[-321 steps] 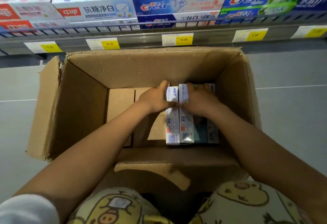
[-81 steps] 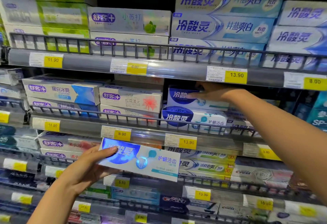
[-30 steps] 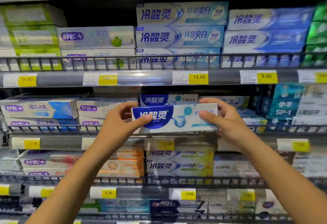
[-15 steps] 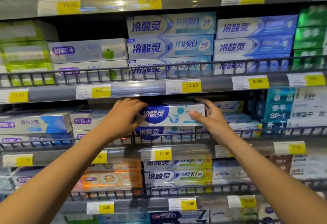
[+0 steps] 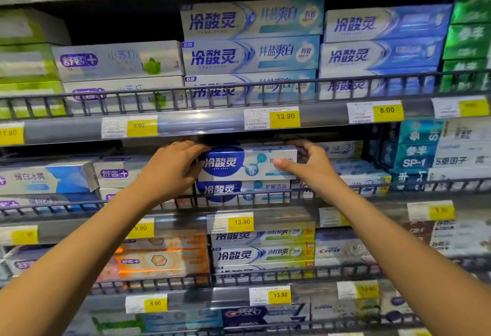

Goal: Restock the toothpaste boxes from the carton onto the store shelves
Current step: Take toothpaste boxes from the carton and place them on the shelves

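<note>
- On the held toothpaste box (image 5: 247,163): "冷酸灵".
- On the box beneath it (image 5: 244,189): "冷酸灵", "护龈洁齿".
- On the upper blue box (image 5: 249,54): "冷酸灵", "井盐爽白".
- On the grey box (image 5: 117,60): "舒客+", "小苏打".
- On the teal box (image 5: 413,161): "SP-1".
- On the lime-trimmed box (image 5: 261,254): "冷酸灵", "冰柠劲爽".
- On the upper rail tags (image 5: 284,116): "8.00", "13.90", "8.00".
- On the middle rail tags (image 5: 241,222): "9.90", "13.90".
- On the lower rail tags (image 5: 280,294): "6.80", "13.90".

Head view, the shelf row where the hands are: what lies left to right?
Blue-and-white box → purple-logo box → left hand → held toothpaste box → right hand → teal SP-1 box.
</note>
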A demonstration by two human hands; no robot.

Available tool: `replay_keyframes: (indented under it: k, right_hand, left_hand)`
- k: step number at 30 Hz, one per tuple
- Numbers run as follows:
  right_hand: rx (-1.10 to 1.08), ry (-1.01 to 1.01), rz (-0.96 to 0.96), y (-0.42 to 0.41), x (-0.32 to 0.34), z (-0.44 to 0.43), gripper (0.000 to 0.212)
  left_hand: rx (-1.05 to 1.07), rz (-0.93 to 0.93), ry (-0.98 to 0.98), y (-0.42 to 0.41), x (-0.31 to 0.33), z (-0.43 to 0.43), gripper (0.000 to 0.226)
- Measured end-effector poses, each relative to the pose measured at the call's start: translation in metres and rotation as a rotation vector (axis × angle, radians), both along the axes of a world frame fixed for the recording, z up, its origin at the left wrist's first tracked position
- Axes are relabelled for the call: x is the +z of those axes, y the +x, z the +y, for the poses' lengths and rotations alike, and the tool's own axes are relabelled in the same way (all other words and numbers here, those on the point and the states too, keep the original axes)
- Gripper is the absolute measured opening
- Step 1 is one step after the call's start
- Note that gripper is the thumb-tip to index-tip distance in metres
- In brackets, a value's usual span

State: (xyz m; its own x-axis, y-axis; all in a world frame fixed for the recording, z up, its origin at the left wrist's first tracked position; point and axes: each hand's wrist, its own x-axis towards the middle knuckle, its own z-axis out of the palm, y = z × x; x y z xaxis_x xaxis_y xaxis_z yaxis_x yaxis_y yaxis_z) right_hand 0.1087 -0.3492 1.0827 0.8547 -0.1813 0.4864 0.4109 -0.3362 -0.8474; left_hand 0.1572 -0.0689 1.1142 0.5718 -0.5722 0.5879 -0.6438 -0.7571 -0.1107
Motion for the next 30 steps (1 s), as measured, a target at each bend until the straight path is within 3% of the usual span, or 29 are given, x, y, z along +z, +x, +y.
replay_keyframes:
  k: [13,25,28,30]
  right_hand:
    - [0.017,0.001,-0.001,0.001,-0.002,0.005,0.046]
    - [0.023,-0.098,0.067,-0.009,0.000,0.000,0.074]
    - [-0.043,-0.087,0.075,-0.021,-0.001,-0.001,0.075]
    - [-0.203,-0.126,0.043,-0.031,-0.010,-0.001,0.078]
  left_hand:
    - [0.085,0.048,-0.001,-0.002,0.000,-0.002,0.045]
    - [0.172,0.032,0.049,-0.014,-0.009,-0.009,0.063]
    - [0.198,-0.012,-0.009,-0.027,-0.019,-0.012,0.067]
    - [0.214,-0.055,-0.130,-0.040,-0.034,-0.013,0.065]
